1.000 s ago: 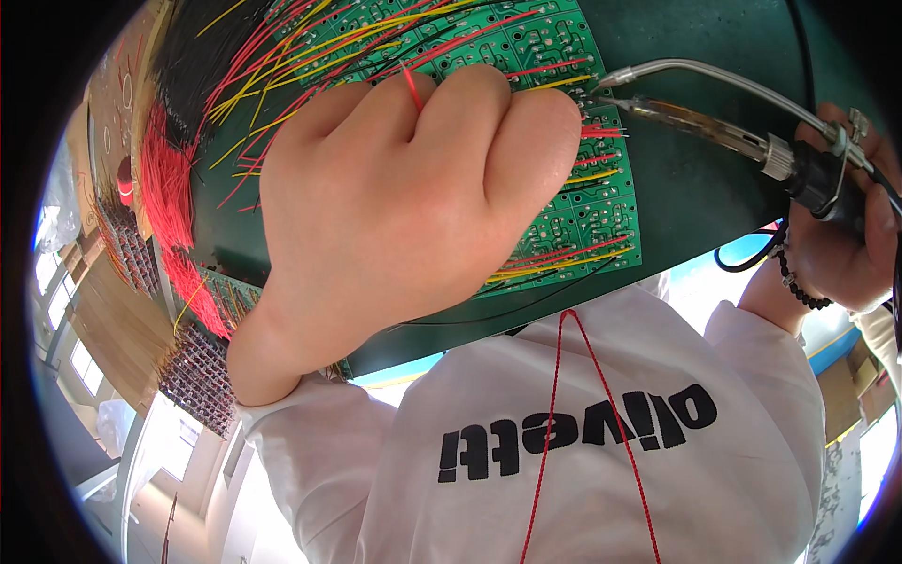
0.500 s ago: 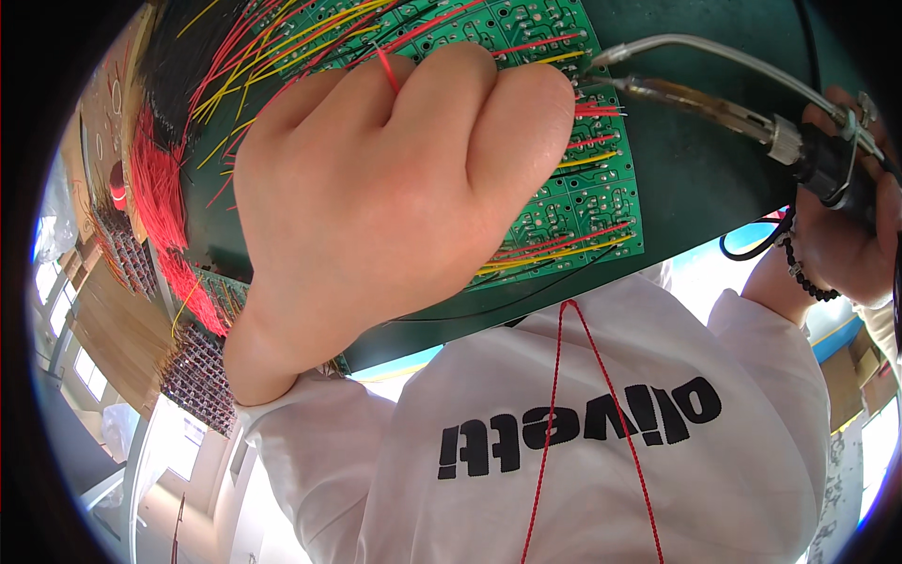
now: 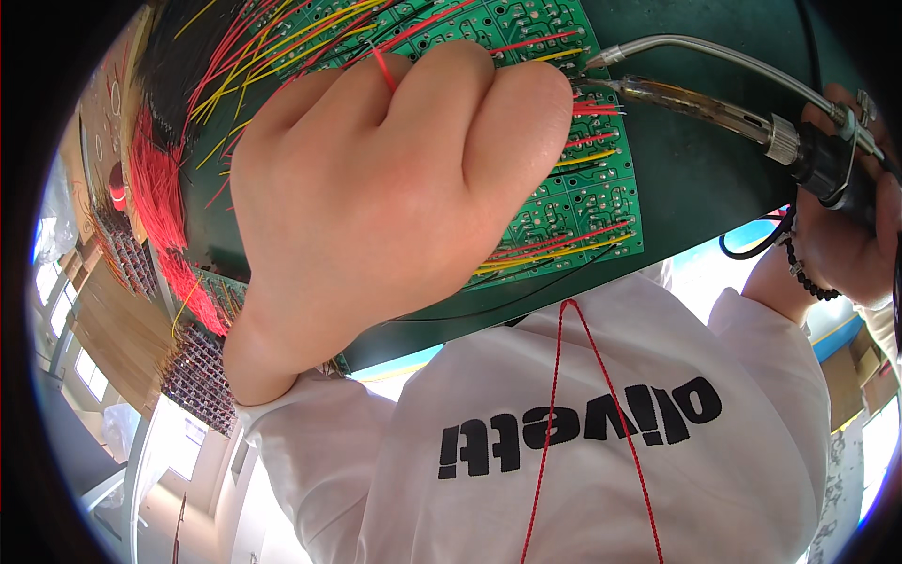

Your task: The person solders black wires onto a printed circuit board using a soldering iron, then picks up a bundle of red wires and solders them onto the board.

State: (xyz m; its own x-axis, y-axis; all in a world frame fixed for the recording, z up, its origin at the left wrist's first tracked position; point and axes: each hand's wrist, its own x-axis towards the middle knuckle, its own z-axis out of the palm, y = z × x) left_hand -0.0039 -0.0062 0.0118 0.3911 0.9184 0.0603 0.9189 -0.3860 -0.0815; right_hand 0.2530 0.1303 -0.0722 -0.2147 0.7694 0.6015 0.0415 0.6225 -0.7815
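Observation:
My left hand [image 3: 376, 179] is closed over the green circuit board [image 3: 601, 202], fingers curled under and the thumb side toward the right. A short red wire [image 3: 384, 70] with a bare end sticks up between its fingers; whatever else lies in the palm is hidden. My right hand [image 3: 860, 226], at the right edge, grips a soldering iron [image 3: 766, 132] with a bent metal feed tube [image 3: 700, 47] clamped alongside. The iron's tip points left and reaches the board just beside my left thumb. Red, yellow and black wires lie in rows across the board.
A thick bundle of red wires [image 3: 164, 207] and black wires [image 3: 178, 80] lies along the left of the dark green work surface [image 3: 695, 179]. More boards with parts [image 3: 197, 376] sit at the lower left. A black cord [image 3: 810, 47] runs at the upper right.
The iron's tip and the feed tube have shifted slightly left, close to my thumb. My left hand has stayed closed and barely moved.

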